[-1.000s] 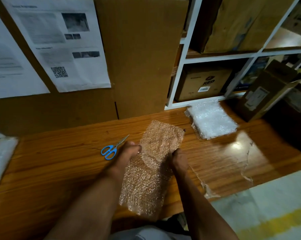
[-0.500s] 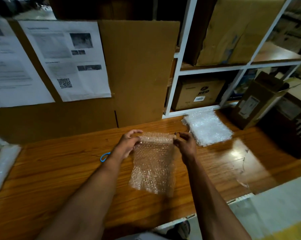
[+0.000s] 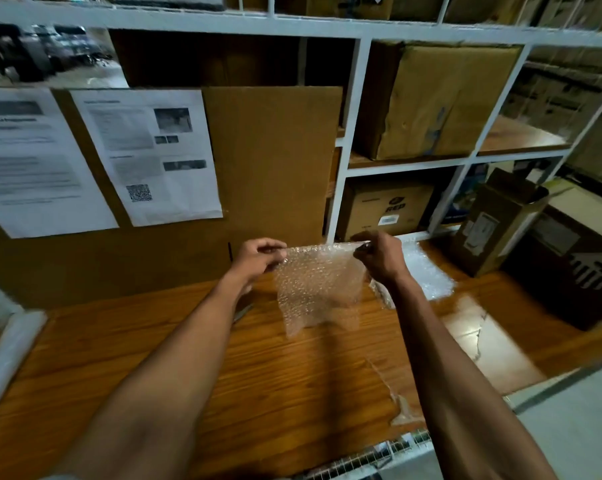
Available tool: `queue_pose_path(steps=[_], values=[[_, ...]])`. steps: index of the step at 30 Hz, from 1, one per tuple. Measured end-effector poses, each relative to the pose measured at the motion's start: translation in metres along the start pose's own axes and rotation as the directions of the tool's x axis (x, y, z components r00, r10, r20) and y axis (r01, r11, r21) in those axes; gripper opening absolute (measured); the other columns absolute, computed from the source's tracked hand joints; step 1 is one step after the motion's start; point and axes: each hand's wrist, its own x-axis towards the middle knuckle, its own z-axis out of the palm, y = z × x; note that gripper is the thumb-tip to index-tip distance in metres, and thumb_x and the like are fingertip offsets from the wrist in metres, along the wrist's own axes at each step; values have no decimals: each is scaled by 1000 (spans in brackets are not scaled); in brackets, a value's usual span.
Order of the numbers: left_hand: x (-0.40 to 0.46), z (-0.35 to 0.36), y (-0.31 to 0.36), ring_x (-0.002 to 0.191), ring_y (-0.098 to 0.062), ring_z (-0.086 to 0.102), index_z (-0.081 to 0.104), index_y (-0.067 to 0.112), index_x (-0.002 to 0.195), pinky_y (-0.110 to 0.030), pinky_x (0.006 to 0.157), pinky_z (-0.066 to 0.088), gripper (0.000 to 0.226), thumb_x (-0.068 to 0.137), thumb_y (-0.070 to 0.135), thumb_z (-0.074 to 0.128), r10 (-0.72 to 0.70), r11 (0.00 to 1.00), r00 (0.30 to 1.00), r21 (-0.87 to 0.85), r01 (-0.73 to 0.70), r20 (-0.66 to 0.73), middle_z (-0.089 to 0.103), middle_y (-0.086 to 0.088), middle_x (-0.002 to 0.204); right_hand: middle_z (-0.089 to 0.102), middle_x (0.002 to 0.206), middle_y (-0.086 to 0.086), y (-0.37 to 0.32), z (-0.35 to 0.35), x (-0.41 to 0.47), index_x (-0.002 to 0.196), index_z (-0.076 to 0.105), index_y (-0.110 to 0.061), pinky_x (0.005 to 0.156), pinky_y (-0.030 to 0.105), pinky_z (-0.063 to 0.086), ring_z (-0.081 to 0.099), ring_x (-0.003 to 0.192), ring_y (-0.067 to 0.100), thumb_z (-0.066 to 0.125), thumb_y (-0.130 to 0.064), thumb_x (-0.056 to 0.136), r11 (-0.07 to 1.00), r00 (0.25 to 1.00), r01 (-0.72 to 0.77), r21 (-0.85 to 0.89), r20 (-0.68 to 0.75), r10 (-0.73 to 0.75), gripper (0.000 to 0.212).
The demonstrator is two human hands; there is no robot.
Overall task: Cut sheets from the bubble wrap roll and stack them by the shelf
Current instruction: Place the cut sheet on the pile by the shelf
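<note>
I hold a cut sheet of bubble wrap up above the wooden table. My left hand pinches its top left corner and my right hand pinches its top right corner, so the sheet hangs down in front of me. A stack of cut bubble wrap sheets lies on the table to the right, at the foot of the white shelf. The bubble wrap roll shows at the far left edge. The scissors are mostly hidden behind my left forearm.
A big cardboard sheet with printed papers stands behind the table. Cardboard boxes fill the shelf. An open box and a dark box stand at the right. A plastic scrap lies near the front edge.
Both hands lifted the bubble wrap sheet off the table and raised it higher, toward the shelf. My view tilted upward; the scissors slipped behind my left arm.
</note>
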Motion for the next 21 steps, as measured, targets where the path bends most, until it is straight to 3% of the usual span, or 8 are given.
queue_pose_path(steps=[2,7,12,16,19,21], values=[[-2,-2,7,102,-24,69,75,9,114,-46,95,59,24,91,4,75,14,999,1000,32,-13,-20,73,-13,112,78,115,6,1,-5,5,121,77,-14,78,17,53,75,91,13,80,-3,88,1000,999,31,1,-20,-31,35],[-1,-1,20,106,-23,70,77,12,109,-42,97,59,20,90,5,76,69,994,994,92,-61,-83,75,-8,109,79,107,6,-3,-14,11,112,79,-9,70,-4,42,71,88,9,81,-6,89,997,996,70,-21,-54,-71,23],[9,-2,28,101,-15,70,80,24,104,-37,96,59,13,95,17,73,128,971,984,219,-99,-124,76,6,103,76,95,-1,-7,-24,14,103,78,-15,73,15,49,71,85,8,82,-13,91,995,993,99,14,-59,-98,13],[15,0,28,102,-16,68,78,27,105,-37,97,55,12,98,27,69,166,942,977,314,-117,-134,75,7,105,73,91,-10,-7,-31,14,101,76,-20,75,16,54,66,83,-6,79,-18,94,995,999,53,86,-11,-52,7],[16,3,29,107,-15,65,75,23,111,-35,98,51,17,102,31,63,177,960,968,246,-131,-178,73,5,110,77,96,2,-7,-39,10,97,75,-16,84,27,60,74,91,11,74,-13,96,956,995,1,294,98,-31,4],[15,5,28,105,-15,64,74,20,112,-34,96,49,20,104,30,59,123,962,983,259,-84,-139,72,4,109,77,93,6,-5,-38,10,92,74,-16,84,34,62,74,88,16,75,-9,95,976,988,0,218,152,-34,8]])
